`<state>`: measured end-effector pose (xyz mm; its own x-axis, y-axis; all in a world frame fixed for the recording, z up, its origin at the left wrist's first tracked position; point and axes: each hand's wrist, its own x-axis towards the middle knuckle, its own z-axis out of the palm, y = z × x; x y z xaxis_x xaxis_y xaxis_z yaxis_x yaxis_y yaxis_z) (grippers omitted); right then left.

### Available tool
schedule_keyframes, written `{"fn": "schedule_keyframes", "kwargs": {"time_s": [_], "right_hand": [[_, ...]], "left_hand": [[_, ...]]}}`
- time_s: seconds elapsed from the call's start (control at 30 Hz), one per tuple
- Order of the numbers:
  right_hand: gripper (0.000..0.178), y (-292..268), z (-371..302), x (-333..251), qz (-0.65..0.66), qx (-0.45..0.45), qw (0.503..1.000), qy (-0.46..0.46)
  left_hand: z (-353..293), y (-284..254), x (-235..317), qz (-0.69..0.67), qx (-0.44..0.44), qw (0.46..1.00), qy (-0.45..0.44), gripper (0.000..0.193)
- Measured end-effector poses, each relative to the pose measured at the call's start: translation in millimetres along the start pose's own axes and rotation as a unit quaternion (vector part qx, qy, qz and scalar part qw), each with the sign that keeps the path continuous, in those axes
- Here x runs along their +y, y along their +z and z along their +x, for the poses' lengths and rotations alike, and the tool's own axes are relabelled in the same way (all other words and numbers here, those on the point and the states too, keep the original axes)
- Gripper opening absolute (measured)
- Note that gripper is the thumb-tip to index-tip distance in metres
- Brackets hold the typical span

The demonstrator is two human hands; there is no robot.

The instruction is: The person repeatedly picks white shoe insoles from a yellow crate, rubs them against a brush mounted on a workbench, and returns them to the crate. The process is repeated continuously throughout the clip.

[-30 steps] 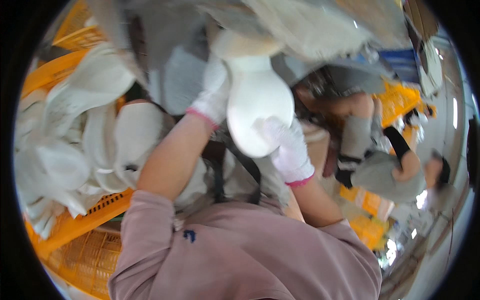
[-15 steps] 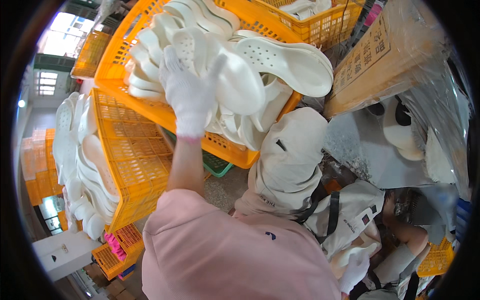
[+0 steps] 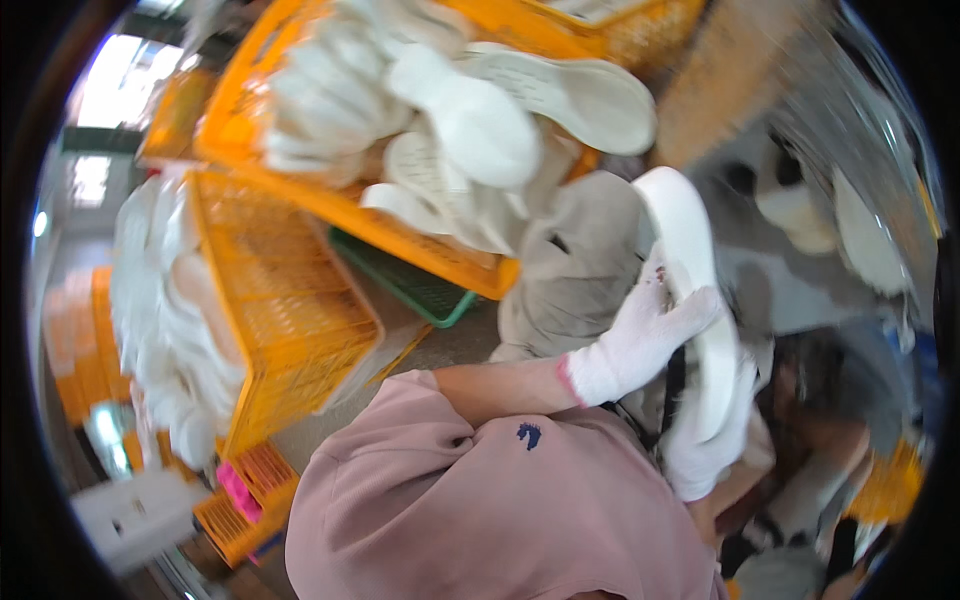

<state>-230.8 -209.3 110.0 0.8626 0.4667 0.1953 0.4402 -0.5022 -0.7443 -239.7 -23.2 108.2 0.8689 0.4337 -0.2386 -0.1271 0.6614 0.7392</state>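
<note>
A slim white shoe sole (image 3: 682, 222) stands nearly upright over my lap. My left hand (image 3: 640, 340), in a white knit glove with a pink cuff, is closed around its middle. My right hand (image 3: 712, 440), gloved in white too, grips its lower end; its fingers are partly hidden and blurred. To the far left of the hands, an orange basket (image 3: 330, 200) holds several white soles (image 3: 480, 125), some showing small holes. One large perforated sole (image 3: 600, 105) rests across the basket's right rim.
Orange crates (image 3: 275, 290) with stacked white soles (image 3: 170, 310) stand at left. A green crate (image 3: 400, 275) sits below the basket. At right are a cardboard box (image 3: 735, 75) and a grey surface bearing loose pieces (image 3: 868, 235). My beige-covered knee (image 3: 570, 260) rises between.
My left hand has left the basket and swung right to my lap, where it now grips a sole together with my right hand. The right hand has risen. Soles in the basket have shifted.
</note>
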Motion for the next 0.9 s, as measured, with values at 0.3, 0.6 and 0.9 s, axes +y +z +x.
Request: {"fn": "schedule_keyframes", "kwargs": {"time_s": [0.3, 0.6, 0.9], "right_hand": [[0.045, -69.1, 27.8, 23.5, 0.057, 0.257, 0.939, 0.223], [0.036, -55.9, 188.2, 183.3, -0.342, 0.038, 0.938, 0.03], [0.087, -40.0, 119.4, 134.4, 0.169, 0.153, 0.952, 0.202]], "left_hand": [[121.0, 91.7, -186.4, -0.044, -0.089, 0.98, -0.171, 0.037], [238.6, 14.1, -96.8, 0.709, -0.232, 0.664, -0.05, 0.046], [146.0, 91.6, -210.1, 0.097, -0.053, 0.985, -0.135, 0.061]]}}
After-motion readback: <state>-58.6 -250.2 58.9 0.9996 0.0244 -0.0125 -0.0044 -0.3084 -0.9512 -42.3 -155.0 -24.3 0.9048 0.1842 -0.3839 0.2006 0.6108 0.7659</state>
